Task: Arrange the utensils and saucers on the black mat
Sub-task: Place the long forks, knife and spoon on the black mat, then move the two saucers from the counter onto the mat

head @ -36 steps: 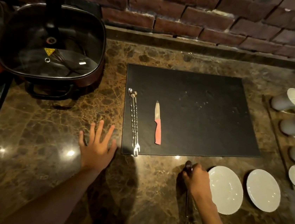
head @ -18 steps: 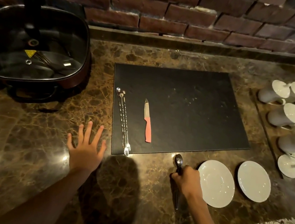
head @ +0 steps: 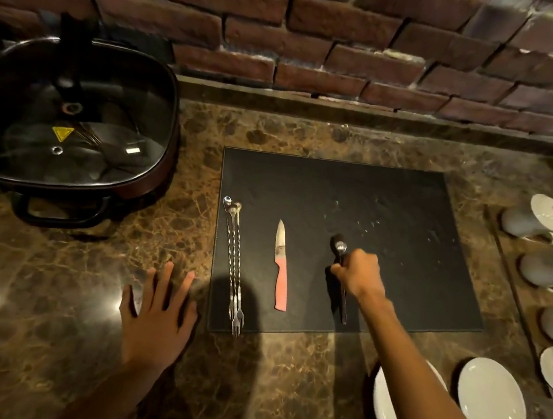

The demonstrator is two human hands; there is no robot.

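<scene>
Count: one black rectangular mat [head: 389, 201], two long twisted steel forks [head: 234, 266], one pink-handled knife [head: 281, 272], one steel spoon [head: 340, 247], two round white saucers [head: 490, 406], one glass-lidded black pan [head: 70, 130], several white cups [head: 542, 219].

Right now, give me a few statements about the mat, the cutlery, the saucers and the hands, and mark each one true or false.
1. The right hand holds a spoon over the mat. True.
2. The knife lies off the mat on the counter. False: it lies on the mat, between the forks and the spoon.
3. Both saucers are off the mat. True.
4. The left hand grips the forks. False: it rests flat and open on the counter, left of the mat, touching no utensil.
5. The knife handle is black. False: it is pink.
</scene>
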